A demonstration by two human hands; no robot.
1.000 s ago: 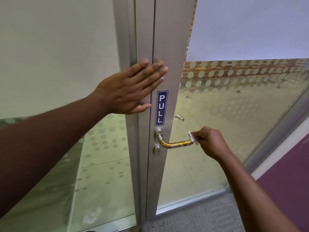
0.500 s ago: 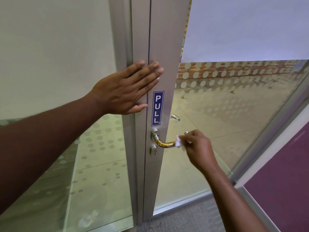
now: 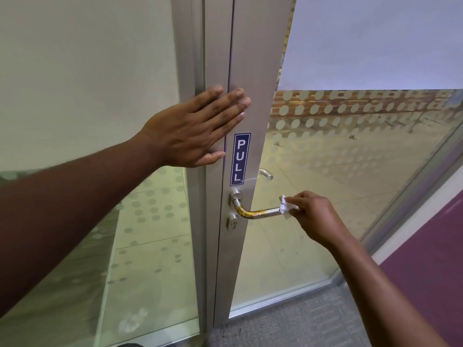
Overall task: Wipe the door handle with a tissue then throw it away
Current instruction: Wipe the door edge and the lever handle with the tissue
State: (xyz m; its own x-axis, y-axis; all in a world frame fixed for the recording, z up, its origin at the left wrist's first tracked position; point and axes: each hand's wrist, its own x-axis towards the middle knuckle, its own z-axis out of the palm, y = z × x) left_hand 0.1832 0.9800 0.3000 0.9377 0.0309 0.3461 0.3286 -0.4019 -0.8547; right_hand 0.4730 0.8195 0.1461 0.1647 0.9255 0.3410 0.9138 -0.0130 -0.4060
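A metal lever door handle (image 3: 258, 213) sticks out to the right from the aluminium door frame (image 3: 253, 101), with a yellowish sheen along its bar. My right hand (image 3: 314, 216) pinches a small white tissue (image 3: 285, 207) against the handle's free end. My left hand (image 3: 198, 128) lies flat, fingers spread, on the door frame above a blue PULL sticker (image 3: 240, 159). A keyhole (image 3: 233, 224) sits just below the handle's base.
The door's glass pane (image 3: 350, 171) carries frosted dots, and a second handle (image 3: 266, 172) shows through it on the other side. A fixed glass panel (image 3: 87, 96) stands at the left. Grey carpet (image 3: 288, 329) and a purple floor strip (image 3: 431, 266) lie below right.
My right hand has slid the tissue back from the middle of the handle out to its free end. My left hand has stayed flat on the frame.
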